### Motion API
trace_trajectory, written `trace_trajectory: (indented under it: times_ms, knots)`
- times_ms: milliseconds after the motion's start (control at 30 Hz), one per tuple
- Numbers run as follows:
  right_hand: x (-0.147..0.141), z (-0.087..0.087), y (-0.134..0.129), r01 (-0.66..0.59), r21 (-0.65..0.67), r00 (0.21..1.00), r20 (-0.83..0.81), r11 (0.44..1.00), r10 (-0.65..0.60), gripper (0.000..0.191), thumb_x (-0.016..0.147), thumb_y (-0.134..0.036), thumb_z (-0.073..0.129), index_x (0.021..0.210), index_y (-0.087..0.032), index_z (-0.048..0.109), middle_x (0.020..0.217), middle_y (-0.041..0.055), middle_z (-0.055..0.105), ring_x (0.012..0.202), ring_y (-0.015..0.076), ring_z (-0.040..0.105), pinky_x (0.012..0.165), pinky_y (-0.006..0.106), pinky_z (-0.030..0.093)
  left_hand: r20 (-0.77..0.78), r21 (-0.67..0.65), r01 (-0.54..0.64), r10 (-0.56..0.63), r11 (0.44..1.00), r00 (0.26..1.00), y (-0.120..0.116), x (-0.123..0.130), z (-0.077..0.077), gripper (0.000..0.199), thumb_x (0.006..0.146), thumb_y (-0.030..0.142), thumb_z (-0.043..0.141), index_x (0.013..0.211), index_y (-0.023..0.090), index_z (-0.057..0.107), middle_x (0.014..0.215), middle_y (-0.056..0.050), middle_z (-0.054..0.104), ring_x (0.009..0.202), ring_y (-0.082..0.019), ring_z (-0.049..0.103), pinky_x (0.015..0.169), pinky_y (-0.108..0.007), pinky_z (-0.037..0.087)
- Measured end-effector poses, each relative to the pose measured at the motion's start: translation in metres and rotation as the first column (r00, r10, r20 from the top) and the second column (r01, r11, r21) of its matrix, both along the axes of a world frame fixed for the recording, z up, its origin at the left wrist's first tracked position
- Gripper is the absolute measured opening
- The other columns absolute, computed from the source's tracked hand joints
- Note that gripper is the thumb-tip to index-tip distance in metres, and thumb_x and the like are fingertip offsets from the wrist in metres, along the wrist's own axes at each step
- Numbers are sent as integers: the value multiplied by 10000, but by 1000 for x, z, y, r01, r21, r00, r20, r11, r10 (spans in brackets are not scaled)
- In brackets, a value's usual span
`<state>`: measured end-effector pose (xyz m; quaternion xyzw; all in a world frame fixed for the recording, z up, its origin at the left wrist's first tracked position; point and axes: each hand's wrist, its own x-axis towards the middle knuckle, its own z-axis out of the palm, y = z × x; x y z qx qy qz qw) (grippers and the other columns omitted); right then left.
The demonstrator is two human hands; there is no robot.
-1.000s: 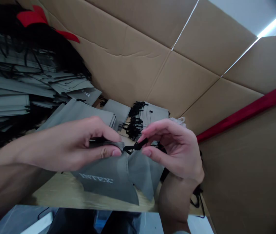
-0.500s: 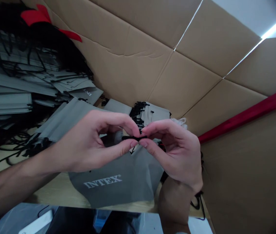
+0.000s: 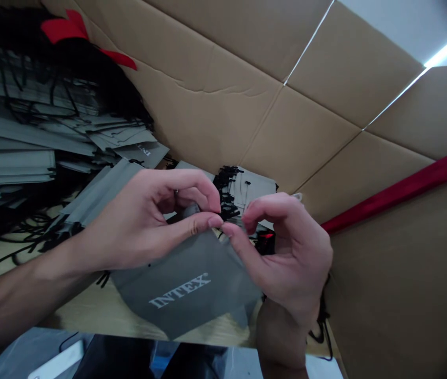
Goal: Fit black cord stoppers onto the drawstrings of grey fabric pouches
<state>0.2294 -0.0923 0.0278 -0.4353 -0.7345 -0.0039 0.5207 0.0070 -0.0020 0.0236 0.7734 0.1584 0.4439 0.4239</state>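
Observation:
A grey bag [image 3: 192, 284] marked INTEX hangs under my hands, tilted, its lower part over the wooden table. My left hand [image 3: 160, 218] pinches the bag's top edge and a bit of black cord between thumb and forefinger. Close beside it on the right, my right hand [image 3: 286, 247] has its thumb tip by the left thumb, with its forefinger curled and apart from the thumb. Nothing shows clearly between those right fingertips.
Stacks of grey bags with black cords [image 3: 14, 166] fill the left side. More bags [image 3: 261, 187] lie behind my hands. A cardboard wall [image 3: 215, 89] rises behind and to the right, crossed by a red strip [image 3: 405, 187]. The wooden table edge [image 3: 136, 334] is in front.
My right forefinger has lifted off its thumb, and the black cord stretched between both hands is now mostly hidden. The bag has tilted, its right side swinging up.

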Motion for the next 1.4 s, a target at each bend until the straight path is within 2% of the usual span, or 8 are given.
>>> trace_trajectory:
  times_ms: [300,433,633,767,1100,1167,1300,1400]
  knots:
    - [-6,0,0,4,26,999,53,1000,-6,195,1020,-79,783,1053,-271,782,964,5,840,806,180,751,727,361,655,-17,195,-71,75,978,997,-4,2,-5,59,1119,293,766,1094,273,816,976,30,859,804,-118,783,702,-218,627]
    - [-9,0,-2,12,38,998,59,999,-14,221,985,-54,768,1046,-266,781,956,3,836,815,180,760,737,358,665,-46,346,-77,98,935,994,-3,-2,-6,60,1119,236,739,1150,276,772,976,48,868,801,-99,800,739,-209,606]
    - [-9,3,-2,12,4,997,73,1000,-12,232,949,-28,732,1002,-246,791,932,-5,838,799,155,763,739,307,671,-70,486,-134,191,864,979,-2,-5,-11,120,1134,197,713,1097,295,771,848,79,830,616,-75,634,661,-240,475]
    - [-7,1,-1,-27,-38,999,32,999,28,229,927,-43,754,995,-257,800,910,-17,833,768,158,755,708,310,665,-74,479,-132,189,868,979,-1,-6,-12,148,1129,193,691,1065,300,771,839,65,828,613,-97,651,627,-256,461]
    - [-10,-4,-2,-120,-102,972,-217,988,96,266,875,-28,813,973,-274,832,890,-21,834,782,173,778,714,324,641,-23,266,70,-66,961,998,9,-3,-3,126,1098,187,745,1005,272,749,843,63,828,696,-83,766,616,-162,551]
    - [-9,-4,-2,-89,-112,974,-217,990,63,260,884,-33,825,975,-276,833,904,-23,838,792,168,779,716,316,634,-10,371,1,3,929,1000,7,-4,-5,101,1097,181,779,1077,279,768,932,55,876,775,-96,821,703,-170,604]
    - [-7,-5,-4,-37,-116,986,-165,993,18,229,920,-62,831,1000,-276,839,953,-14,850,852,183,795,765,332,645,6,642,-191,244,742,970,-6,-9,-12,186,1106,139,774,1218,286,754,1158,-3,918,980,-168,891,933,-264,702]
    - [-8,-4,-5,-21,-116,995,-102,993,9,230,923,-47,803,991,-265,826,935,-36,838,836,150,781,774,299,641,-16,736,-204,318,645,948,-17,-14,-16,183,1137,150,735,1257,287,740,1207,-44,913,1028,-209,898,960,-323,732]
